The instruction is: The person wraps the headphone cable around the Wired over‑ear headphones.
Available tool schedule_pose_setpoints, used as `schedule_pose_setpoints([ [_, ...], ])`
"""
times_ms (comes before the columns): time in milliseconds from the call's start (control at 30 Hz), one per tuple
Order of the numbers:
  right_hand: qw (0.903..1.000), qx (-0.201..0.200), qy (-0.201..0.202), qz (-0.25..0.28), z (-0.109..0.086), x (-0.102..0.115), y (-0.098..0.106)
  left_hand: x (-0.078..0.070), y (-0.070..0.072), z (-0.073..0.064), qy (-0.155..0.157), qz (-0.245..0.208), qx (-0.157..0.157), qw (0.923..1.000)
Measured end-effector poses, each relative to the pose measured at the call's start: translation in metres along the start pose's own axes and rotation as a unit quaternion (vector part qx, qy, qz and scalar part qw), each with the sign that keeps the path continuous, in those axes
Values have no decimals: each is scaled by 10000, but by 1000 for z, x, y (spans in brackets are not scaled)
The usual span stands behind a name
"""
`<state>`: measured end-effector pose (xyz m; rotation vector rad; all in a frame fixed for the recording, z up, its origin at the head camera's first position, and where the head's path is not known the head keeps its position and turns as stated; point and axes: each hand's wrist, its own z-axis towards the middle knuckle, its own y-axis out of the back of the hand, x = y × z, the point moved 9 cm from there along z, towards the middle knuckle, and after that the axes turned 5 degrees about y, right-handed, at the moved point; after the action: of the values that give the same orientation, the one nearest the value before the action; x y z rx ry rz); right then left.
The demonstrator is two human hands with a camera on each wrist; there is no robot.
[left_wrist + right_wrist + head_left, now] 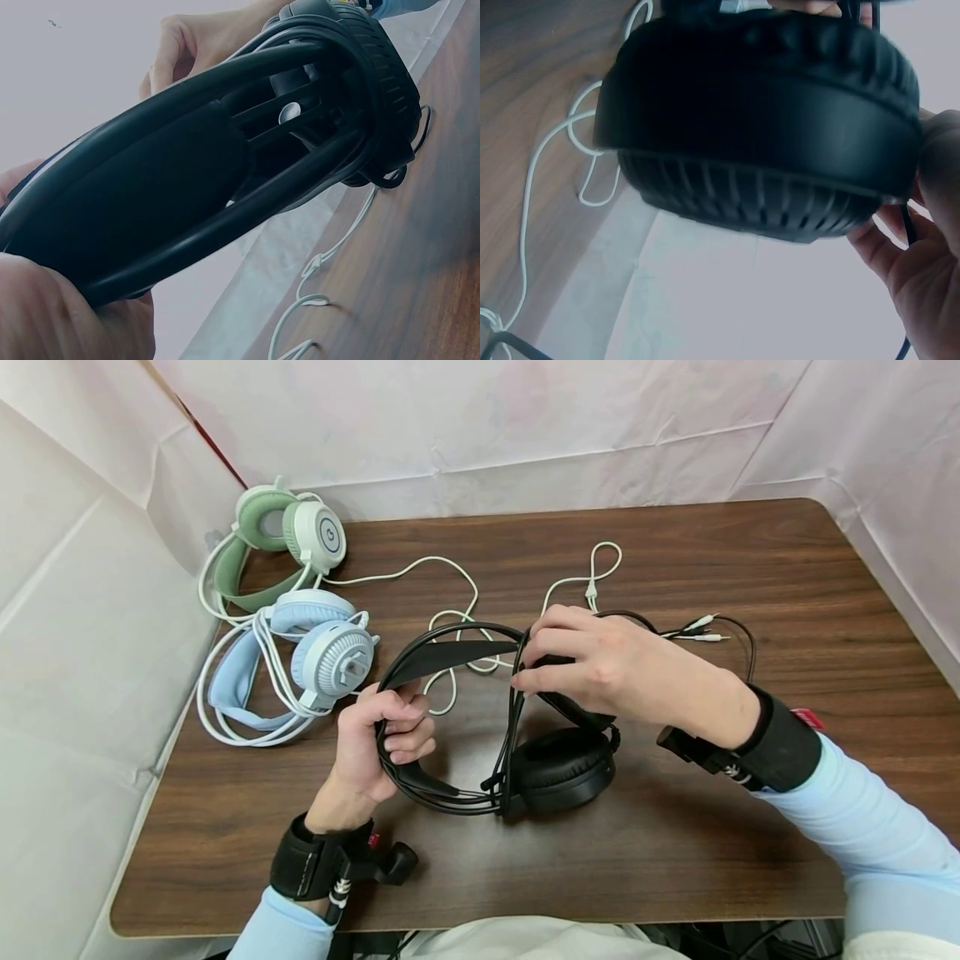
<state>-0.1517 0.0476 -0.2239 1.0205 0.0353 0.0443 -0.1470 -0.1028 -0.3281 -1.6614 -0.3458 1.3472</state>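
Observation:
Black over-ear headphones (562,768) are held above the middle of the table, headband to the left and ear cups to the right. My left hand (386,739) curls its fingers round the headband (150,157). A black cable (513,731) is wound across the headphones between headband and cups. At the far cup, my right hand (600,660) pinches the cable with thumb and fingers. One ear cup (757,120) fills much of the right wrist view, with the right hand (930,277) beside it. Part of the far cup is hidden beneath that hand.
Green-and-white headphones (326,535) lie at the back left, blue-and-white headphones (333,660) in front of them. A white cable (450,560) snakes over the wooden table (720,827). Cable plugs (701,631) lie right of centre. White sheeting (525,435) surrounds the back and sides.

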Motion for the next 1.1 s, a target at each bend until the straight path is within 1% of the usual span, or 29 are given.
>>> schedule_pose_setpoints([
  [133, 9999, -82, -23, 132, -2, -5, 4, 1, 0, 0, 24, 24, 4, 10000],
  [300, 9993, -197, -154, 291, -4, -11, 8, 3, 0, -1, 71, 40, -37, 10000],
  [500, 9979, -373, -271, 460, -6, -17, 11, 5, 0, 0, 86, 28, 7, 10000],
  [867, 9916, -858, -200, 949, -13, -33, 16, 7, -3, -1, 138, -62, 114, 9998],
  [1000, 9907, -1038, -118, 877, -15, -38, 20, 7, -4, -1, 126, -95, 167, 9997],
  [1100, 9908, -1106, -180, 756, -17, -43, 22, 7, -5, -1, 139, -113, 218, 9996],
])
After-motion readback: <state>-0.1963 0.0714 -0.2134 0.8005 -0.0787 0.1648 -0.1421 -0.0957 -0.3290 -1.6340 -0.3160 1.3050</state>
